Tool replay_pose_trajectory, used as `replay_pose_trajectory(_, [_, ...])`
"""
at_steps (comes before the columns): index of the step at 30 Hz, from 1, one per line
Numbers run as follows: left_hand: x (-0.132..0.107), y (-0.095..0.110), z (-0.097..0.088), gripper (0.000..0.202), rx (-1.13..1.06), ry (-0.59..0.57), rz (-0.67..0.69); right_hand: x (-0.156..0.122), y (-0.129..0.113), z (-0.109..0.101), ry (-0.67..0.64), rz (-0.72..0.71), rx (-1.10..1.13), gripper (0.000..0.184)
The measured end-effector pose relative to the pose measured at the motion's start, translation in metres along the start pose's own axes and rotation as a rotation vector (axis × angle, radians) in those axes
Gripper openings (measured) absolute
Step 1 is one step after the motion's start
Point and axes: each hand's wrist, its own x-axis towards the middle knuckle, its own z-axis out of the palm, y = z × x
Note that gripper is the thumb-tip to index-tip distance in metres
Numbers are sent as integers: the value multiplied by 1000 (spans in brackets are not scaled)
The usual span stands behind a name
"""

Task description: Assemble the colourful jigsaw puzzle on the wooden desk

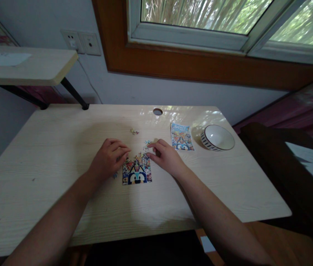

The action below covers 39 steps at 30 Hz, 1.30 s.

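A partly assembled jigsaw puzzle (137, 176) lies on the table, its lower part showing a blue cartoon dog face and its upper edge ragged. My left hand (109, 157) is at its upper left corner, thumb and fingers pinched together; whatever they hold is hidden. On the other side, my right hand (165, 157) has its thumb and index finger apart by the upper right edge. Loose puzzle pieces (147, 142) lie by the right index fingertip. More pieces (114, 175) show under the left wrist, and a small cluster of pieces (134, 132) sits farther back.
A printed picture card (182, 137) matching the puzzle lies to the right, beside a white bowl (219, 137) with a dark striped outside. The wooden table (62, 147) has a cable hole (158, 111) at the back. A raised shelf (29, 74) stands at the left.
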Motion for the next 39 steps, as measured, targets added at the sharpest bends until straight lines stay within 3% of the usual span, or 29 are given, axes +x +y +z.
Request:
replay_pose_trajectory(15, [-1,1,2,20,-23,-56,56,0,0,0,0,4,30,22])
replay_pose_trajectory(22, [0,4,1,22,-34,-88,67,0,0,-1,-5,-17,7,29])
replay_pose_trajectory(39, [0,6,1,25,-42,-124,88,2,-5,3,-44,-25,-227,35])
